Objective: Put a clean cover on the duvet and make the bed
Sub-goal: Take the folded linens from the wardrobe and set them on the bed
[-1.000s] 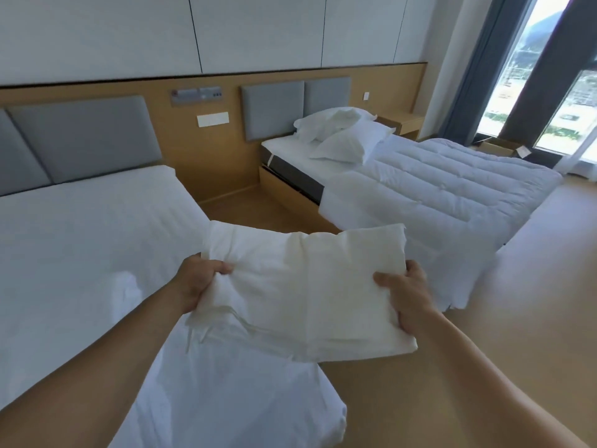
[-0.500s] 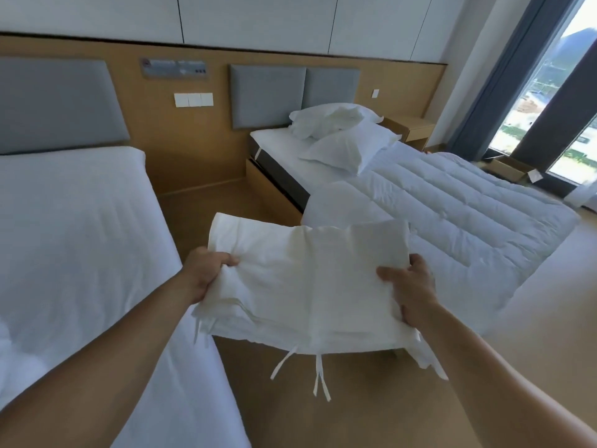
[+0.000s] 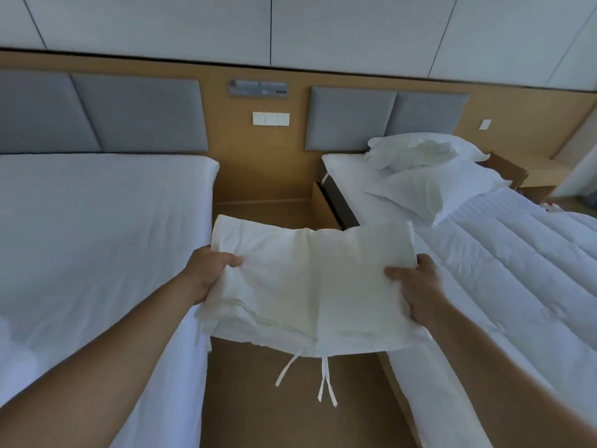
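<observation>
I hold a folded white duvet cover (image 3: 310, 286) flat in the air over the gap between two beds. My left hand (image 3: 206, 273) grips its left edge, thumb on top. My right hand (image 3: 420, 286) grips its right edge the same way. Thin tie strings (image 3: 324, 379) hang from the cover's near edge. On the right bed lies a bare quilted white duvet (image 3: 504, 279), spread down its length. Two white pillows (image 3: 429, 179) are piled at that bed's head.
The left bed (image 3: 84, 240) carries only a smooth white sheet. A strip of wooden floor (image 3: 284, 412) runs between the beds toward the wooden headboard wall with grey pads (image 3: 384, 118). A wooden nightstand (image 3: 536, 176) stands at the far right.
The view has swung left and moved into the aisle between the beds. The folded cover, held by both hands, has come off the left bed and now hangs over the floor with its ties dangling.
</observation>
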A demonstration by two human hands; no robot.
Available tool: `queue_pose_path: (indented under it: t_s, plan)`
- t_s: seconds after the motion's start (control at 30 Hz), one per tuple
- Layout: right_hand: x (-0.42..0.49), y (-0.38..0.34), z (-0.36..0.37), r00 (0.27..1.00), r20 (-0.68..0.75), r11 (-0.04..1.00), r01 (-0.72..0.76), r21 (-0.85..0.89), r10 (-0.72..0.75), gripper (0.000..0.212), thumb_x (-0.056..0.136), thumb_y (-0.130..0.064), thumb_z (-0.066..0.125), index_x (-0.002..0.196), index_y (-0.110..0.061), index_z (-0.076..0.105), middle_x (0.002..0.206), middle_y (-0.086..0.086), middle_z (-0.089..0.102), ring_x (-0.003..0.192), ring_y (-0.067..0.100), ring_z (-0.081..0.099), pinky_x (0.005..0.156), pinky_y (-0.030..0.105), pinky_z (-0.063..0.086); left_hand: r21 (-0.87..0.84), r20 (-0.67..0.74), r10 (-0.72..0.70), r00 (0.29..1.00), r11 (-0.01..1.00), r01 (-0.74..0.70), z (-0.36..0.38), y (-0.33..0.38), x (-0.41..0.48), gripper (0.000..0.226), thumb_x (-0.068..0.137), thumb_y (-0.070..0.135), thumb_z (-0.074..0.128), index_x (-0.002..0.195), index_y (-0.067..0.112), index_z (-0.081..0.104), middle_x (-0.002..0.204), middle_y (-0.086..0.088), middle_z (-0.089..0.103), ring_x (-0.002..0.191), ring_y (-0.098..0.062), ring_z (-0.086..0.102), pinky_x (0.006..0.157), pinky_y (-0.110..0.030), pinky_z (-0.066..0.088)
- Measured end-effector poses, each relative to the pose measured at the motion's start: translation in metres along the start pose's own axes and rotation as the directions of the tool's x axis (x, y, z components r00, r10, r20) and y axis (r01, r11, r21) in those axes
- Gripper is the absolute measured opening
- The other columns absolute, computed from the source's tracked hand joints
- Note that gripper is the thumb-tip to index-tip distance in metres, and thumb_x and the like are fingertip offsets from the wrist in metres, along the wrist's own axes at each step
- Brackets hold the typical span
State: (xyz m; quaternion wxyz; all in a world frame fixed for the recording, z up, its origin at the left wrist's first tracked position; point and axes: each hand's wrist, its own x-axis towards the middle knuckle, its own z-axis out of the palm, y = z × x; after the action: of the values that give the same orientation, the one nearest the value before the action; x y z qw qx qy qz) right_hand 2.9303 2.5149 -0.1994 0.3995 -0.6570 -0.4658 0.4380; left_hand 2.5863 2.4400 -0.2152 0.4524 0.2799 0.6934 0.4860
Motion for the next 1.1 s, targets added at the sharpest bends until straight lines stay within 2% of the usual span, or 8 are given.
queue_pose_path:
  t_s: [0.17,0.27,0.4,0.53,0.67,0.73,0.9,1.1]
  plan:
    - [0.086,-0.035,0.060,0.973,0.217,0.997,0.078,-0.022,-0.071,0.037,0.081,-0.009,0.074,0.111,-0.012,0.052,0.101,0.007,0.059,0.089,0.027,0.059,0.078,0.043,0.051,-0.119,-0.186,-0.072,0.980,0.992,0.050,-0.016,0.014,0.042,0.022,0.079,0.004,0.075,0.098,0.011,0.067,0.103,-0.014,0.070,0.090,-0.036,0.067,0.076,-0.041,0.056]
    - [0.138,-0.053,0.113,0.952,0.292,0.994,0.103,-0.033,-0.089,0.036,0.081,-0.009,0.075,0.109,-0.014,0.053,0.101,0.007,0.061,0.090,0.028,0.060,0.080,0.044,0.053,-0.157,-0.277,-0.090,0.957,0.986,0.048,-0.032,0.023,0.082,0.026,0.077,0.001,0.075,0.102,0.006,0.069,0.101,-0.016,0.072,0.090,-0.037,0.069,0.080,-0.043,0.057]
    - [0.203,-0.086,0.185,0.917,0.378,0.986,0.158,-0.053,-0.127,0.035,0.081,-0.011,0.075,0.108,-0.014,0.053,0.100,0.004,0.060,0.086,0.023,0.059,0.064,0.033,0.045,-0.181,-0.360,-0.103,0.927,0.983,0.039,-0.054,0.046,0.151,0.029,0.076,0.000,0.074,0.105,0.003,0.069,0.100,-0.018,0.072,0.089,-0.037,0.070,0.079,-0.043,0.057]
    - [0.266,-0.130,0.245,0.899,0.414,0.986,0.166,-0.029,-0.139,0.036,0.080,-0.009,0.076,0.108,-0.013,0.053,0.101,0.004,0.061,0.087,0.023,0.060,0.068,0.036,0.048,-0.197,-0.392,-0.101,0.914,0.980,0.024,-0.070,0.085,0.222,0.030,0.076,0.002,0.074,0.106,0.002,0.069,0.099,-0.020,0.072,0.086,-0.037,0.070,0.074,-0.040,0.057]
    - [0.331,-0.174,0.302,0.874,0.456,0.981,0.195,-0.017,-0.166,0.037,0.082,-0.009,0.075,0.111,-0.013,0.053,0.099,0.003,0.061,0.084,0.020,0.058,0.061,0.031,0.044,-0.208,-0.446,-0.104,0.889,0.978,0.009,-0.082,0.122,0.288,0.030,0.077,0.002,0.073,0.106,0.002,0.069,0.099,-0.019,0.072,0.085,-0.036,0.070,0.073,-0.038,0.057]
    - [0.367,-0.192,0.333,0.860,0.484,0.981,0.195,-0.012,-0.165,0.035,0.081,-0.009,0.076,0.108,-0.012,0.053,0.099,0.005,0.061,0.085,0.022,0.059,0.063,0.033,0.046,-0.215,-0.470,-0.107,0.876,0.977,0.004,-0.089,0.138,0.326,0.028,0.077,0.002,0.073,0.105,0.002,0.069,0.096,-0.019,0.072,0.082,-0.035,0.070,0.068,-0.035,0.056]
    - [0.468,-0.227,0.426,0.810,0.565,0.978,0.208,-0.027,-0.156,0.036,0.080,-0.008,0.077,0.107,-0.011,0.054,0.101,0.007,0.062,0.090,0.028,0.061,0.078,0.043,0.051,-0.240,-0.532,-0.147,0.834,0.971,0.019,-0.099,0.166,0.429,0.027,0.075,0.002,0.073,0.102,0.001,0.070,0.094,-0.021,0.073,0.082,-0.037,0.071,0.072,-0.041,0.058]
    - [0.579,-0.285,0.543,0.716,0.684,0.967,0.248,-0.060,-0.141,0.040,0.080,-0.008,0.076,0.111,-0.011,0.052,0.100,0.006,0.061,0.086,0.025,0.060,0.075,0.041,0.049,-0.312,-0.631,-0.212,0.746,0.950,0.006,-0.110,0.200,0.541,0.028,0.074,-0.001,0.074,0.101,-0.002,0.070,0.095,-0.024,0.072,0.084,-0.040,0.071,0.076,-0.047,0.058]
